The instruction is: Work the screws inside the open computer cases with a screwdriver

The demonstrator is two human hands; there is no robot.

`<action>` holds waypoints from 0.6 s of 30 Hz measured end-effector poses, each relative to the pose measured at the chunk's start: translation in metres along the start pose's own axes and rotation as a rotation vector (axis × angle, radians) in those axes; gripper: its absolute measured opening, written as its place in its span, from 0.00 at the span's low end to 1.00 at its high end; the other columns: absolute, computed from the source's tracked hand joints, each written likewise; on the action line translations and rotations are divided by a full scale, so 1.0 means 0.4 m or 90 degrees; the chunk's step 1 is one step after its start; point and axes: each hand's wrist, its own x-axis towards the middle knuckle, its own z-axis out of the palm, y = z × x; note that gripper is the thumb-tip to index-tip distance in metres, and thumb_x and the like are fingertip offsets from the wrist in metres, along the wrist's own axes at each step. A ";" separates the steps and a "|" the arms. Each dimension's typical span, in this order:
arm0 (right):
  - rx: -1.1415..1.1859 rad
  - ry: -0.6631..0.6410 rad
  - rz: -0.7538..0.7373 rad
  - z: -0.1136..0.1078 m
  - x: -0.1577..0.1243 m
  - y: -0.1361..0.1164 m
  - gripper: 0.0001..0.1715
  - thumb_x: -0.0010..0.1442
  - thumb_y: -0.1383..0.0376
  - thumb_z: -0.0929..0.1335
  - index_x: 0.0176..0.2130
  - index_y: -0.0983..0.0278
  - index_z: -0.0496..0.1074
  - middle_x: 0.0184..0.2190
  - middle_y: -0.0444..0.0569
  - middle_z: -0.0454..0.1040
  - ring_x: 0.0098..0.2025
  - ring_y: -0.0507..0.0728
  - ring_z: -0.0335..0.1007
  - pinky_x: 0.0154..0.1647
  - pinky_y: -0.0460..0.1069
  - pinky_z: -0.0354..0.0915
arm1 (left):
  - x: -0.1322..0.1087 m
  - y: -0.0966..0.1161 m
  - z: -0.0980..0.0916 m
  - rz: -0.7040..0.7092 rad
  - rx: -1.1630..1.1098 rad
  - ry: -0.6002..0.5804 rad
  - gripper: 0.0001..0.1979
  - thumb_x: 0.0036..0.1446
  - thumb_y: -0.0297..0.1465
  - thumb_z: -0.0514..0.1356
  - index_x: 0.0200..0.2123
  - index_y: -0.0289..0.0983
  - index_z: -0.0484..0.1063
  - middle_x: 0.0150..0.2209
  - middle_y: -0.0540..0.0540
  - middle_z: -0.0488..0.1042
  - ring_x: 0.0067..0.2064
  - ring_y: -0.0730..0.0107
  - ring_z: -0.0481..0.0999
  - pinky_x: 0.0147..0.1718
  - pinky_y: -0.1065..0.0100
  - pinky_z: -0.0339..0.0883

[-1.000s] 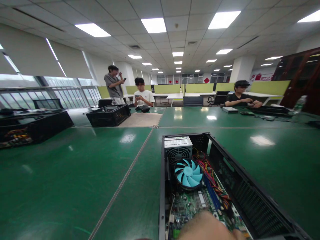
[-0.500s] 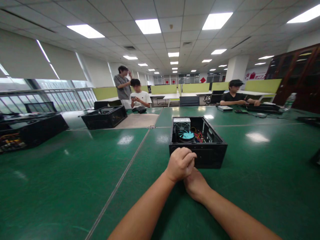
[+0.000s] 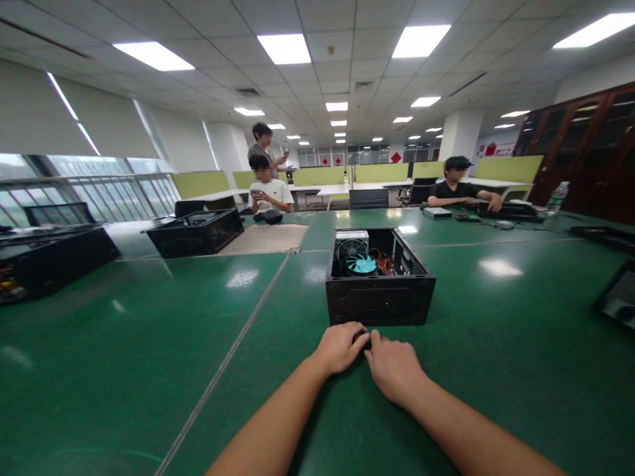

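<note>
Both hands are low over the green table, just in front of an open black computer case (image 3: 381, 301). A turquoise fan (image 3: 362, 264), a power supply (image 3: 352, 246) and coloured cables (image 3: 385, 264) show inside the case. My left hand (image 3: 342, 346) has its fingers curled inward around something small and dark, mostly hidden. Close against it, my right hand (image 3: 395, 365) is closed with thumb and finger pinched. A speck of orange shows between the two hands, too small to name. Neither hand touches the case.
The green table (image 3: 238, 396) has a seam running along its left part. More computer cases (image 3: 196, 233) stand on the left. A dark panel-like part (image 3: 618, 297) lies at the right edge. Three people are beyond the table, one (image 3: 461, 188) handling a dark device near a bottle (image 3: 558, 197).
My hands have come down from in front of the case's near wall to the table and drawn slightly apart. The view has shifted a little. The standing person has lowered an arm.
</note>
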 end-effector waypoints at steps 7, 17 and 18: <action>-0.011 -0.017 -0.014 -0.007 0.003 0.004 0.21 0.69 0.60 0.58 0.56 0.68 0.65 0.43 0.63 0.78 0.42 0.67 0.77 0.40 0.58 0.66 | 0.001 -0.006 0.004 0.015 0.028 -0.001 0.12 0.68 0.36 0.55 0.45 0.34 0.73 0.42 0.44 0.76 0.44 0.63 0.76 0.45 0.56 0.70; -0.028 -0.120 -0.065 -0.087 -0.019 0.025 0.24 0.66 0.61 0.64 0.56 0.72 0.67 0.44 0.63 0.78 0.45 0.67 0.77 0.43 0.60 0.68 | 0.031 0.094 -0.133 0.053 0.125 0.245 0.12 0.63 0.29 0.54 0.49 0.39 0.72 0.50 0.43 0.73 0.54 0.60 0.70 0.55 0.59 0.63; -0.019 -0.127 -0.079 -0.103 -0.021 0.030 0.22 0.65 0.61 0.65 0.54 0.72 0.68 0.44 0.63 0.78 0.44 0.67 0.77 0.43 0.59 0.68 | 0.043 0.110 -0.154 0.051 0.139 0.271 0.13 0.63 0.29 0.54 0.50 0.39 0.71 0.51 0.43 0.73 0.55 0.60 0.69 0.57 0.58 0.61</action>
